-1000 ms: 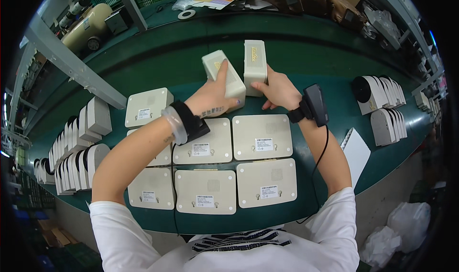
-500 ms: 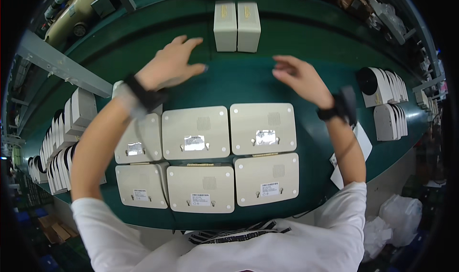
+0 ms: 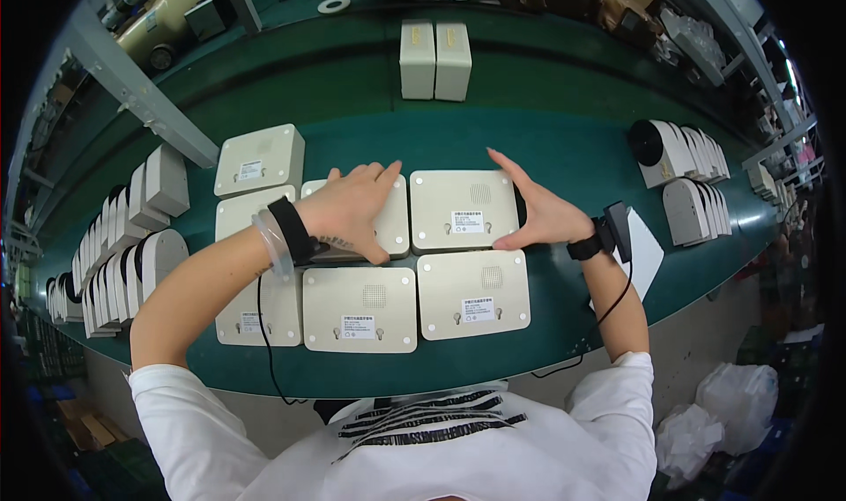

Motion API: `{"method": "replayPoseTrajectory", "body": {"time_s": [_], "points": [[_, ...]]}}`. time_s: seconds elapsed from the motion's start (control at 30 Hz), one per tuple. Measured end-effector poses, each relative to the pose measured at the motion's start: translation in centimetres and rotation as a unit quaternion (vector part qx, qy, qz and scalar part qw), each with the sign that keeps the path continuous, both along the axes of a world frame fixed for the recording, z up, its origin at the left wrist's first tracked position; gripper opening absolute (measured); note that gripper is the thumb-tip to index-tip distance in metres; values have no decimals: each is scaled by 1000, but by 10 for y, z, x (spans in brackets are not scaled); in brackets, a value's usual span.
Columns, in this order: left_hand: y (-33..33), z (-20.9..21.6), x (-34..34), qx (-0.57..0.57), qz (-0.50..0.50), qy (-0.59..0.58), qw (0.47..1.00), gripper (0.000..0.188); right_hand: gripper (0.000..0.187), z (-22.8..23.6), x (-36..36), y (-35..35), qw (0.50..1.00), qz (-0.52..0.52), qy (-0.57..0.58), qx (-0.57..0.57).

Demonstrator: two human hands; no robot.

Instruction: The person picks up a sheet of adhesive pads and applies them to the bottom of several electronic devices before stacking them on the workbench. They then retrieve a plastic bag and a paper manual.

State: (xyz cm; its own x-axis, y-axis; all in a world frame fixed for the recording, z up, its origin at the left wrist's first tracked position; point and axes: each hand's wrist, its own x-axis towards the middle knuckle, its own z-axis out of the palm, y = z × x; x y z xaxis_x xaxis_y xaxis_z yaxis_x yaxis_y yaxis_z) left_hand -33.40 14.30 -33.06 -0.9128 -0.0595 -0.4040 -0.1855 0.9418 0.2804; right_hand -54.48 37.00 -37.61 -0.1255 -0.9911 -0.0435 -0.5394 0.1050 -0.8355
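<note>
Cream box-shaped devices lie face down in rows, each underside showing round feet, a dotted grille, a label and two keyhole slots. My left hand [image 3: 352, 212] rests over the far-row middle device [image 3: 397, 215], fingers spread, hiding much of it. At the right edge of the far-row right device [image 3: 441, 203], my right hand [image 3: 546, 212] is open, thumb by the near corner and fingers by the far one. Nearer me lie a middle device [image 3: 352, 294] and a right device [image 3: 458, 281]. My left forearm partly covers the left column; a further device [image 3: 256, 179] lies beyond it.
Two upright cream boxes [image 3: 418, 65] stand at the back. Curved white pieces stand in stacks at left [image 3: 132, 281] and right [image 3: 692, 210]. A white sheet [image 3: 648, 250] lies by my right wrist, near a black cable [image 3: 608, 311]. A grey post [image 3: 132, 78] rises at left.
Both hands have come down toward me from above the table's far part to the far-row devices. The device at far left, mostly hidden before, now shows. The view has shifted slightly.
</note>
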Motion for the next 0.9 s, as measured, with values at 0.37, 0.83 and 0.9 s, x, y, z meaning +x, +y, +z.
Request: {"method": "replayPoseTrajectory", "body": {"time_s": [0.37, 0.83, 0.9], "points": [[-5, -16, 2, -149, -26, 374, 915, 91, 101, -13, 1, 17, 961, -137, 199, -131], [-14, -17, 31, -105, 75, 286, 950, 83, 87, -3, 34, -8, 951, -248, 172, -71], [-8, -9, 40, 68, 302, 200, 930, 78, 86, 5, 35, -22, 954, -230, 174, -84]]}}
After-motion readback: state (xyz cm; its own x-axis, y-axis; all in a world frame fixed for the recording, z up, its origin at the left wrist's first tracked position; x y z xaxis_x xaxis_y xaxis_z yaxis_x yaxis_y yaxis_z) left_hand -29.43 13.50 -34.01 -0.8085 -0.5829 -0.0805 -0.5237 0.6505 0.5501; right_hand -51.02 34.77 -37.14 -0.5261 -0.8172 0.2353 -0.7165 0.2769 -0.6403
